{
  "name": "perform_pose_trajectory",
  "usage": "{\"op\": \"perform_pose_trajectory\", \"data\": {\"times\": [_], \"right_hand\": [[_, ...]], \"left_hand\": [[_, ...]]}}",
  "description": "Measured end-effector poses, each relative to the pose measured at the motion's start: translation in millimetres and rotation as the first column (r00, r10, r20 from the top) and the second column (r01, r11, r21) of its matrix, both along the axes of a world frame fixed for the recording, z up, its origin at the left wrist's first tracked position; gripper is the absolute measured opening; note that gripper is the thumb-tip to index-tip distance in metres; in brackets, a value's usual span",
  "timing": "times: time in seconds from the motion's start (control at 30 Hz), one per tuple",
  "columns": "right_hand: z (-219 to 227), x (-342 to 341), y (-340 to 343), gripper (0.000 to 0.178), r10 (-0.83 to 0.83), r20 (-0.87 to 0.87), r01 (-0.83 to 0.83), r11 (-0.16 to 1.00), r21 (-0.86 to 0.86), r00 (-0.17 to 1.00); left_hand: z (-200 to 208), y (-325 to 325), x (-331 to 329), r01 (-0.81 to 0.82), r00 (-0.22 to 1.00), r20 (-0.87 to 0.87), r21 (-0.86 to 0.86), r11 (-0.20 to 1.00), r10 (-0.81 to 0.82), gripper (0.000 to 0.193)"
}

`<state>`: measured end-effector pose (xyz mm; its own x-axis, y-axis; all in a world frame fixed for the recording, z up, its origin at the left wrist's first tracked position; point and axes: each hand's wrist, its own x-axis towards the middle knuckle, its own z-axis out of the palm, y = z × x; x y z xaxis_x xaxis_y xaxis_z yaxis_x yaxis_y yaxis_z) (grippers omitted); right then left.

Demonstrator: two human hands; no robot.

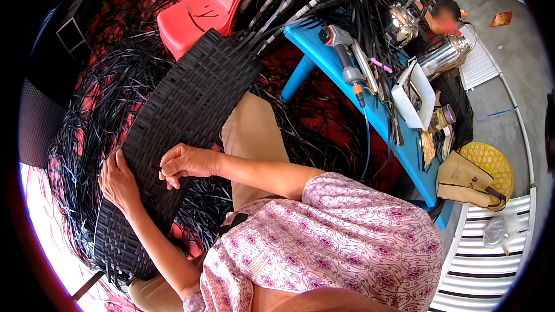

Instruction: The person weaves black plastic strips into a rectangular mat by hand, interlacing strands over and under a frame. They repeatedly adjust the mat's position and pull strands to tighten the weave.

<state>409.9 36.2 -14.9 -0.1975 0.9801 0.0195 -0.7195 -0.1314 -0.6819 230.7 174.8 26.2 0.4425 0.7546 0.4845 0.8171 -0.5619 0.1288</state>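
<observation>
A long panel woven from flat black strips (179, 101) lies slantwise across my lap. On its left edge rests my left hand (120, 184), thumb on the weave and the other fingers curled over the rim. Above the middle of the weave, my right hand (188, 162) is closed in a pinch. A small dark piece (155, 167) sticks out from its fingertips, too small to tell whether it is a strip end or a tool. Loose black strips (115, 86) lie heaped to the left of the panel.
A red plastic chair (193, 20) stands beyond the panel. On the blue table (399, 150) at right lie a corded power tool (347, 60) and a white tray (425, 104). A tan bag (465, 179) leans by a yellow basket (491, 164). Another person (445, 20) is behind the table.
</observation>
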Motion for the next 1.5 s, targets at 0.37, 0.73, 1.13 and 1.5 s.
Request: {"op": "perform_pose_trajectory", "data": {"times": [0.37, 0.73, 1.13, 1.5], "right_hand": [[3.1, 0.5, -1.2, 0.031, 0.002, 0.028, -0.003, 1.0, 0.02, 1.0], [3.1, 0.3, -1.5, 0.031, -0.002, 0.023, 0.002, 1.0, 0.019, 1.0], [2.0, 0.4, -0.5, 0.03, 0.008, 0.004, -0.008, 1.0, 0.014, 1.0], [3.5, -1.3, -0.8, 0.029, 0.012, 0.008, -0.013, 1.0, 0.012, 1.0]], "left_hand": [[1.0, -2.2, 1.8, 0.018, 0.999, 0.032, 0.008, 1.0, -0.018, 0.037], [0.2, -2.1, 0.7, 0.027, 0.999, 0.038, 0.02, 0.999, -0.028, 0.038], [1.9, -2.9, 1.1, 0.012, 1.0, 0.019, -0.004, 1.0, -0.012, 0.041], [-0.4, -0.9, 0.2, -0.007, 1.0, 0.017, -0.004, 1.0, 0.007, 0.04]]}}
